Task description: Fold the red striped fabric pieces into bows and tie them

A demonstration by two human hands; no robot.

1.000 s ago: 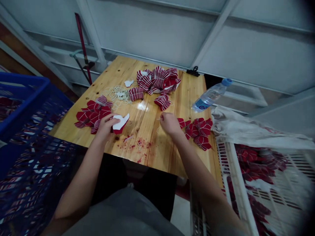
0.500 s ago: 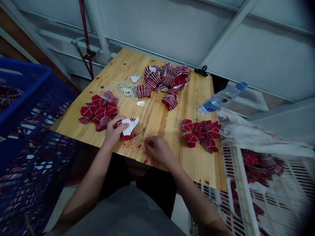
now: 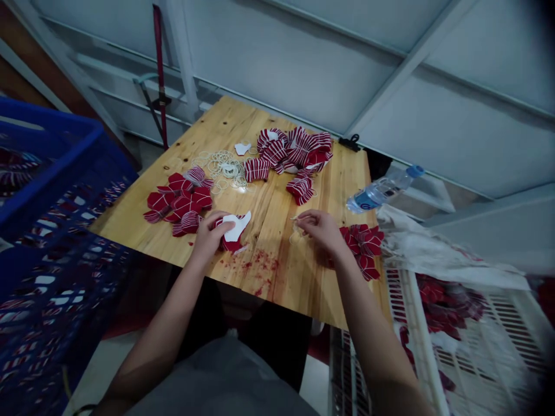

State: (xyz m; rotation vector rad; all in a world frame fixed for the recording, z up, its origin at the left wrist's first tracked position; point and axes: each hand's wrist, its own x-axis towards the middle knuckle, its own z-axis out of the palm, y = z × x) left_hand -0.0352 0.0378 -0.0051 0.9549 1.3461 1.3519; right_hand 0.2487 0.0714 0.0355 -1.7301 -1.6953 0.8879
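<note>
My left hand [image 3: 210, 236] is closed around a red and white striped fabric piece [image 3: 229, 244], with its thumb on a white card [image 3: 236, 227] lying over the fabric. To its left lies a pile of red patterned fabric pieces [image 3: 177, 199]. My right hand [image 3: 318, 226] has its fingertips pinched together just above the tabletop, by a pale loop that looks like a rubber band [image 3: 293, 238]. What exactly is between those fingertips is too small to make out. Behind my right wrist, more red fabric pieces [image 3: 362, 242] are partly hidden.
Pale rubber bands [image 3: 225, 167] lie heaped on the wooden table [image 3: 264, 214], beside striped fabric bundles [image 3: 295, 147]. Red lint [image 3: 260, 266] dots the front. A plastic bottle [image 3: 381, 188] lies at the right edge. A blue basket [image 3: 56, 216] and a white crate [image 3: 418, 329] flank the table.
My right hand has moved right and farther from me, from the lint near the front edge to the pale loop. My left hand keeps its hold on the fabric and card.
</note>
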